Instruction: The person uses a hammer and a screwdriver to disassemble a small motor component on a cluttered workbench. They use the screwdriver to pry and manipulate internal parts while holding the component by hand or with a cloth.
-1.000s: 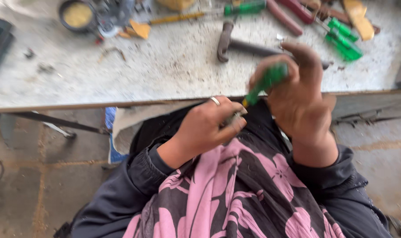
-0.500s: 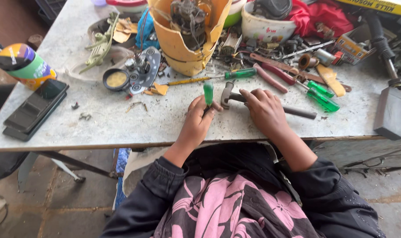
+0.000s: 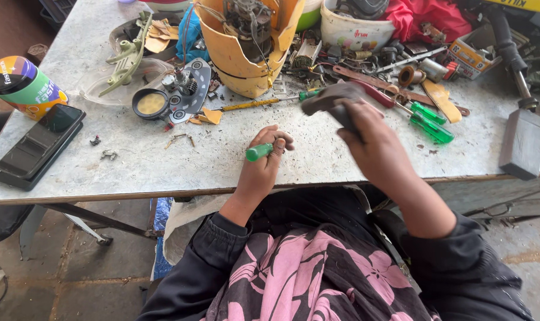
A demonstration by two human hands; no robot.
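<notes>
**Ana:** Head view first, closest in: what sits right under the camera?

**Ben:** A lap in a pink-and-black flowered cloth, with dark sleeves running up to the edge of the grey table.

**Ana:** And the hands?

**Ben:** The left hand rests on the near part of the table, fingers curled shut round a green-handled tool. Only the handle end pokes out on the left side of the fist; the working end is hidden, so I cannot tell what kind of tip it has.

**Ana:** The right?

**Ben:** The right hand is raised above the table, a little farther in, fingers wrapped tight round a dark grey, hammer-like tool. It is blurred, so its exact shape is unclear.

**Ana:** What lies around them?

**Ben:** Left of the left hand, well apart, a black phone lies flat near the table's edge, with a colourful can just beyond it. Farther in are a small round tin with yellow contents and a yellow-shafted screwdriver. Right of the raised hand lie two green-handled screwdrivers. A dark block-headed tool sits at the far right.

**Ana:** And at the back?

**Ben:** A cracked yellow plastic housing with a motor inside, a white tub and a red cloth.
</notes>
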